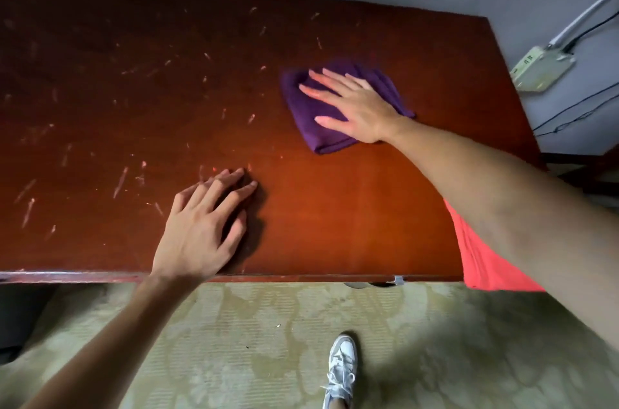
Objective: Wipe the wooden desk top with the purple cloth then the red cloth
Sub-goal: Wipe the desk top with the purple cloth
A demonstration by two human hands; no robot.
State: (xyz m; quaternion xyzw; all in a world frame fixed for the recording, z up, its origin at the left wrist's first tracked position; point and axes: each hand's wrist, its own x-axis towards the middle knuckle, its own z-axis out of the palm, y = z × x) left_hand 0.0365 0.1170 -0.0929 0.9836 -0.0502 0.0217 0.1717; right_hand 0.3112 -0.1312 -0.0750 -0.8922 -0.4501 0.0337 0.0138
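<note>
The wooden desk top (134,90) is dark red-brown and covered in pale scratches on its left half. A folded purple cloth (311,113) lies on the right part of the desk. My right hand (355,103) presses flat on it, fingers spread and pointing left. My left hand (204,224) rests on the bare wood near the front edge, fingers apart, holding nothing. The red cloth (482,261) hangs over the desk's front right corner, partly hidden behind my right forearm.
A grey wall runs behind the desk. On the wall at right sit a beige junction box (539,70) and black cables (576,110). Below the desk edge lies patterned green carpet (268,341), with my white sneaker (341,368) on it.
</note>
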